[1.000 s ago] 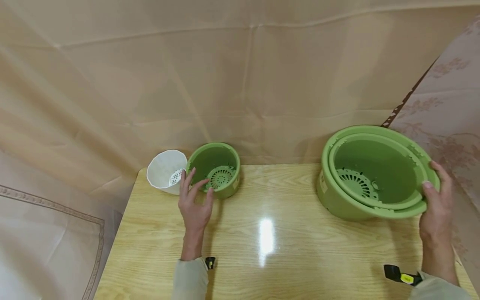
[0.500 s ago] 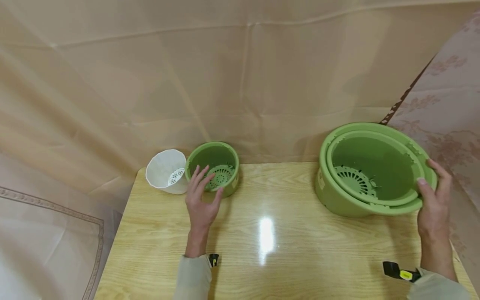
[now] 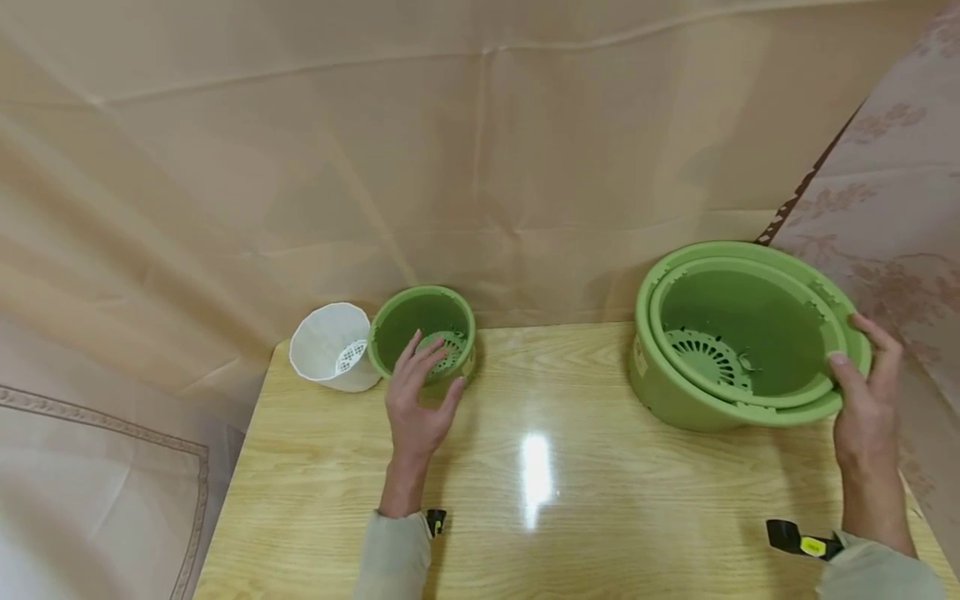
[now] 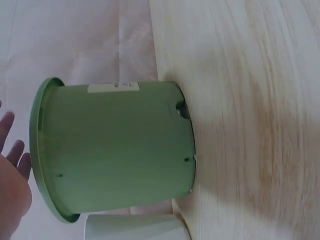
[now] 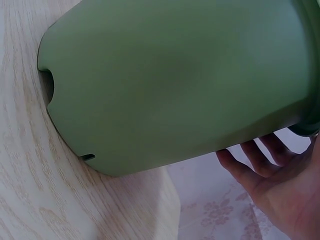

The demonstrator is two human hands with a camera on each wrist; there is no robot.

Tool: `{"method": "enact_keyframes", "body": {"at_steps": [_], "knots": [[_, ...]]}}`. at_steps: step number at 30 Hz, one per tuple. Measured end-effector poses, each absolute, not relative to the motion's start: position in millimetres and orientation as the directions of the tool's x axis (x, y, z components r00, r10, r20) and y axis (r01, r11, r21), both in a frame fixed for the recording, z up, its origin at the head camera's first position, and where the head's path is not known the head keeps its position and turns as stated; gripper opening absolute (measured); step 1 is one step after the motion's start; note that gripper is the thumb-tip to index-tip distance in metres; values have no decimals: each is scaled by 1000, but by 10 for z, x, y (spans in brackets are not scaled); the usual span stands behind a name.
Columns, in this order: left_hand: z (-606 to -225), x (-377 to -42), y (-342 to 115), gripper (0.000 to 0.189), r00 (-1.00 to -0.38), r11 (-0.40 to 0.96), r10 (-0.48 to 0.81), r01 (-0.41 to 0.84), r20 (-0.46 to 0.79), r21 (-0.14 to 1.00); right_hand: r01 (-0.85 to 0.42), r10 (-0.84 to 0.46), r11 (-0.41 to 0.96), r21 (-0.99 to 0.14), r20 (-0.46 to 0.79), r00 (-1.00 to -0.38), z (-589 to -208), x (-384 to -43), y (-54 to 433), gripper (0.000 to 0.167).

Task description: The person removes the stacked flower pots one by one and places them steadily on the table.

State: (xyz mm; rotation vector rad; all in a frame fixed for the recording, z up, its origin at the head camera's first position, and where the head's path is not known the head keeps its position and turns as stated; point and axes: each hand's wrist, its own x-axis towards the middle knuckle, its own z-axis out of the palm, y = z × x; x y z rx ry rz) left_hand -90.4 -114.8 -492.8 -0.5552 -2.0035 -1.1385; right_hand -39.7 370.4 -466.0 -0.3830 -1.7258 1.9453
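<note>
On the right of the head view two green plastic flower pots sit one inside the other, the smaller inner pot [image 3: 750,325] within the large outer pot [image 3: 678,400]. My right hand [image 3: 868,408] grips their right rim, thumb over the edge and fingers outside. In the right wrist view the outer pot's wall [image 5: 175,85] leans, its base at the table. My left hand [image 3: 420,412] is held over the near rim of a small green pot [image 3: 390,333], fingers spread and holding nothing. The left wrist view shows this pot's side [image 4: 120,145] with fingertips close to its rim.
A white pot [image 3: 315,346] with a perforated bottom stands left of the small green pot, right beside it. The wooden table [image 3: 600,500] ends at a beige cloth backdrop [image 3: 420,167]. A flowered cloth [image 3: 900,217] hangs on the right.
My left hand has moved a little to the right across the small green pot's front, its fingers spread wider. The right hand keeps its grip on the nested pots, which stay nearly still.
</note>
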Motion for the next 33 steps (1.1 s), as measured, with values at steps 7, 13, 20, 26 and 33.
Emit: {"method": "enact_keyframes", "body": {"at_steps": [7,13,20,26,33], "knots": [[-4906,-913,-1040,36,-615,461,32,709,788,534,-154,525,51,-987,158,-836,-4663,-394,3721,43],[-4822,-882,-901,34,-659,425,69,698,749,576,-101,503,164,-981,171,-847,-4670,-397,3745,41],[-4752,-881,-743,39,-668,391,125,713,734,582,-19,482,229,-973,131,-867,-4682,-379,3744,42],[-4703,-897,-630,44,-680,394,197,714,706,578,-109,482,96,-989,141,-865,-4665,-379,3736,41],[-4652,-915,-483,47,-668,401,273,733,692,550,-173,462,5,-985,156,-873,-4676,-358,3742,42]]}}
